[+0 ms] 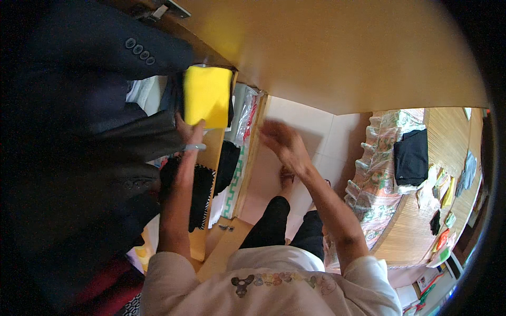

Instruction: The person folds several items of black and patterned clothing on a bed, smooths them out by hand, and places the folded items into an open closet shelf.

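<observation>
A folded yellow cloth (208,96) lies on top of darker folded clothes inside the wardrobe. My left hand (190,129) grips its near left corner, the thumb along the near edge and the fingers partly hidden at the side. A pale bangle (195,147) circles my left wrist. Out over the floor, to the right of the shelves, my right hand (285,144) is blurred by motion; it holds nothing that I can see, and its fingers look loosely bent. Beside my left arm, dark hanging jackets (79,130) fill the left of the view.
A large wooden wardrobe door (336,51) stands across the top. Black folded clothes (228,164) and plastic-wrapped items (244,114) sit on lower shelves. At right is a bed with a woven mat (399,229), a folded black garment (411,157) and small scattered clothes. Pale tiles (304,106) cover the floor.
</observation>
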`<state>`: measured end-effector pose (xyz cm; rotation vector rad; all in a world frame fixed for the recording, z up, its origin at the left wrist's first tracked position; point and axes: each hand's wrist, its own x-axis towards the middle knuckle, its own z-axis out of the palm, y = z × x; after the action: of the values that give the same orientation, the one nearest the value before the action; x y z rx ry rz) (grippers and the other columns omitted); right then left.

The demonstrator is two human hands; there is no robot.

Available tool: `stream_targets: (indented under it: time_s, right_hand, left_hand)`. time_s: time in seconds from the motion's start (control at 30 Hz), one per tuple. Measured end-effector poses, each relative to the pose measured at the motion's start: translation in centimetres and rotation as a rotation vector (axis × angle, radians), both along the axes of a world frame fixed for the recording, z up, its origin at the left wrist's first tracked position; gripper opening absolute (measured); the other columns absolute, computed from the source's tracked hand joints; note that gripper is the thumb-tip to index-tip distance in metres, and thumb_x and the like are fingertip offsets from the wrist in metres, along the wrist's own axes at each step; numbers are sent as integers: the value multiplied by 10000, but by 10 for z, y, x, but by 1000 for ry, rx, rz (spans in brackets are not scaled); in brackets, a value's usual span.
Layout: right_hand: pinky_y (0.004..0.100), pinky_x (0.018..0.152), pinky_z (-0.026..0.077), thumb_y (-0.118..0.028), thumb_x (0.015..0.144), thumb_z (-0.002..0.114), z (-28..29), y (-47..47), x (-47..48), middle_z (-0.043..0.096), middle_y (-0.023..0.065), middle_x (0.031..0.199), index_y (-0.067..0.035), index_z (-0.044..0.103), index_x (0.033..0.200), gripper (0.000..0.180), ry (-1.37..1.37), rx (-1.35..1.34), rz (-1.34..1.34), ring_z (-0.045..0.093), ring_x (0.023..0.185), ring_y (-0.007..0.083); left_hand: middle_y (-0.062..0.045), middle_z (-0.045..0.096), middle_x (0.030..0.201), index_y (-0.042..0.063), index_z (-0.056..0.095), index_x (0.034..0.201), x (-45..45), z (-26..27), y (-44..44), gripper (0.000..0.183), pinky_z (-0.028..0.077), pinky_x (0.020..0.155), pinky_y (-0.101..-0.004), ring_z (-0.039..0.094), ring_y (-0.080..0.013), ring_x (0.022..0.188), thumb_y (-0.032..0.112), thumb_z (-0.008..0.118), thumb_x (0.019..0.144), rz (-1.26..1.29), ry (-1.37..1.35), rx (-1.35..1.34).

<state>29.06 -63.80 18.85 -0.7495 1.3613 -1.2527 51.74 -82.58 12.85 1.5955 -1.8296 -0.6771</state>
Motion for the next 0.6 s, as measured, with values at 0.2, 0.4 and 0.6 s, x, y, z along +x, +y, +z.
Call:
stream_targets:
  time_s: [0.2, 0.4, 0.6]
  right_hand:
    - [332, 820, 440, -334, 636, 760, 44, -101, 29, 541, 138, 1018, 12, 333, 1148, 751, -304, -118, -205, 529, 949, 229]
    - [299, 746, 462, -165, 640, 731, 38, -127, 53, 606, 92, 891, -3, 526, 1003, 446, -293, -88, -321, 577, 793, 178]
    - [305, 697, 454, -150, 649, 706, -44, -183, 36, 604, 107, 865, 25, 540, 941, 379, -314, -18, -58, 552, 754, 175]
  left_hand:
    - [-218, 492, 1136, -10, 456, 926, -65, 91, 65, 485, 338, 821, -461, 467, -372, 956, 31, 708, 514, -427, -378, -487]
    - [-171, 476, 1201, 29, 466, 849, -28, 80, 58, 269, 314, 811, -436, 440, -328, 966, 107, 640, 659, -524, -543, -707]
    - [-118, 421, 1270, 66, 501, 895, -20, 13, 14, 199, 300, 825, -454, 403, -314, 1017, 74, 539, 700, -539, -701, -617]
